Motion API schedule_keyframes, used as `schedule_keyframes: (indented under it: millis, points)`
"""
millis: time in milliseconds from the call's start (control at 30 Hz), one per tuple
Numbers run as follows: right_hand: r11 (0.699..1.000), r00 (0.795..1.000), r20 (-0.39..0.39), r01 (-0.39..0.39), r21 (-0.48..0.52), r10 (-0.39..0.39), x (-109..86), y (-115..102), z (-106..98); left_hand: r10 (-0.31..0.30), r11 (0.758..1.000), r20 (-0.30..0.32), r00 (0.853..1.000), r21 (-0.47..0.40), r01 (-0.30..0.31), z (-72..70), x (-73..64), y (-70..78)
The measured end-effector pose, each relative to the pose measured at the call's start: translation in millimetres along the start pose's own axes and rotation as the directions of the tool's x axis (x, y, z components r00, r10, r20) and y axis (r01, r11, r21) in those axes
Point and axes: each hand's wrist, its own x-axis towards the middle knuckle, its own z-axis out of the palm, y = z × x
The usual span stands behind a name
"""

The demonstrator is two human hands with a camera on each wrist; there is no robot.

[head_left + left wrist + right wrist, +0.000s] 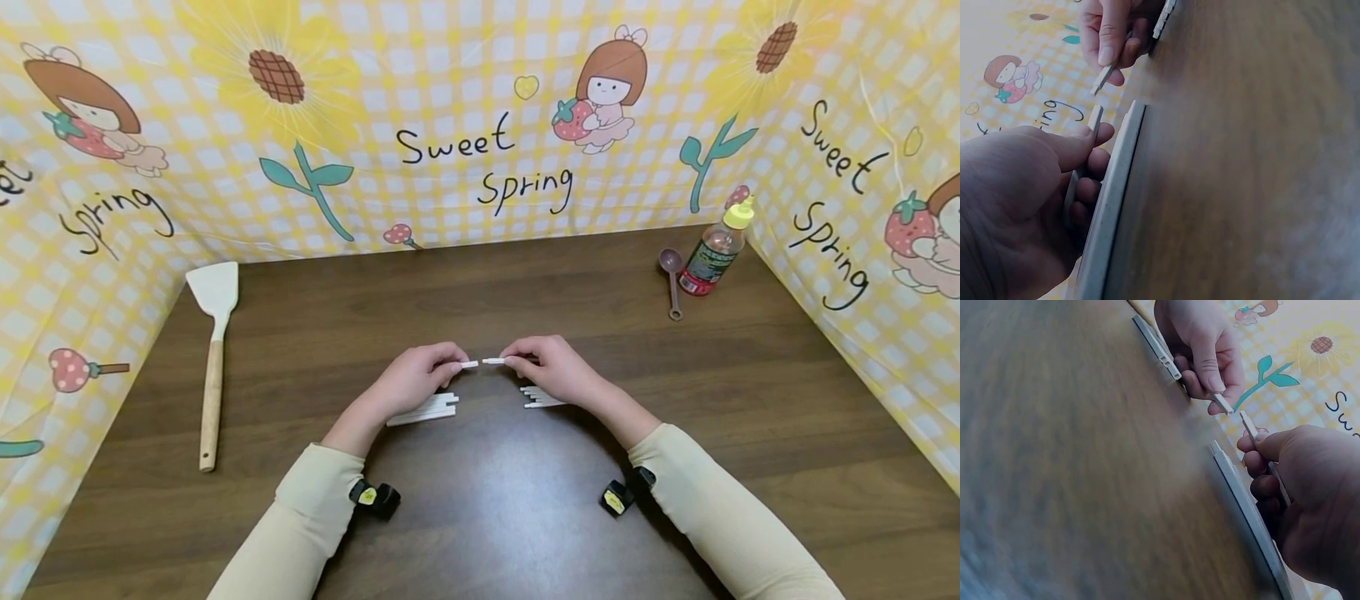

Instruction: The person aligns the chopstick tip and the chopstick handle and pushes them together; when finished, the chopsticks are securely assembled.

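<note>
Between thumb and fingers, my left hand (416,379) pinches a thin white stick (469,364) whose end looks hollow in the right wrist view. My right hand (558,368) pinches a similar white stick (492,361) with a narrower tip. The two sticks point end to end, with a small gap between them. Several white sticks (431,411) lie side by side on the table, just below my left hand. Another row of white sticks (543,400) lies by my right hand, partly hidden under it. Each stick's rear part runs back inside the hand.
A white spatula (214,358) with a wooden handle lies at the left of the brown table (510,508). At the back right stand a yellow-capped bottle (712,254) and, beside it, a brown measuring spoon (672,279). A yellow checked cloth (450,75) walls the back and sides.
</note>
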Motion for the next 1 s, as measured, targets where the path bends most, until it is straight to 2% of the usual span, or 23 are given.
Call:
schedule_keyframes:
  millis: [400,767,1000]
  points:
    - [1.000,1.000,0.008,0.006,0.007,-0.006,-0.9,0.7,1.1,-0.037,0.999,0.012,0.999,0.009,0.037,0.4,1.0,2.5]
    - [1.000,1.000,0.026,-0.006,0.001,0.006,-2.6,0.3,2.5,-0.039,0.999,0.003,0.999,0.031,0.039,3.3,0.8,2.5]
    - [0.999,1.000,0.011,0.022,-0.026,-0.021,-1.0,0.5,1.9,-0.033,0.999,0.002,0.999,0.034,0.033,3.2,1.4,2.7]
